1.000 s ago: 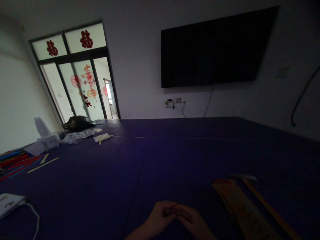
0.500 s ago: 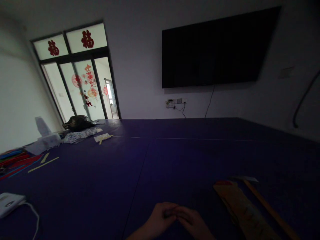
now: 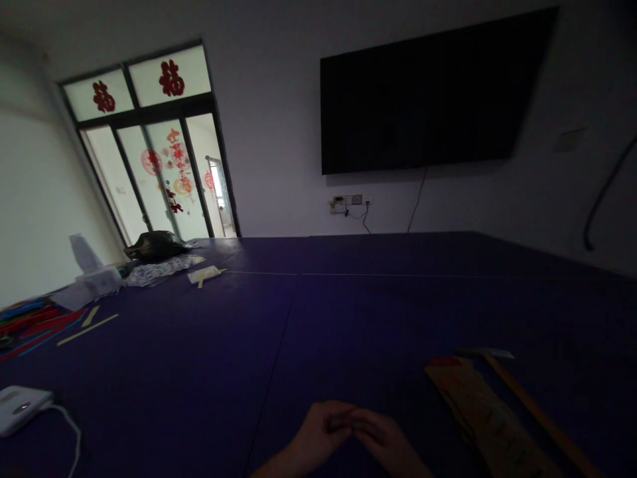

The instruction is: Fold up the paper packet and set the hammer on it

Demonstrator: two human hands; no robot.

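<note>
Through the head view I have the left hand [image 3: 316,431] and the right hand [image 3: 387,439] low in the picture, curled toward each other above the purple counter [image 3: 199,378], fingertips meeting; the hollow between them is too dark for me to tell whether they pinch anything small. I judge this a pause or small finger work in place rather than a reach, and any reach from here would call for parting them first. Nearest on the counter, to the right of the right hand and apart from it, lies a brown packet [image 3: 490,413] with a red end; a wooden-handled tool [image 3: 537,413] lies along its right side. Well off to the left I make out a white device [image 3: 20,410] with its cable [image 3: 74,428], and farther out, yellowish strips [image 3: 89,329].
</note>
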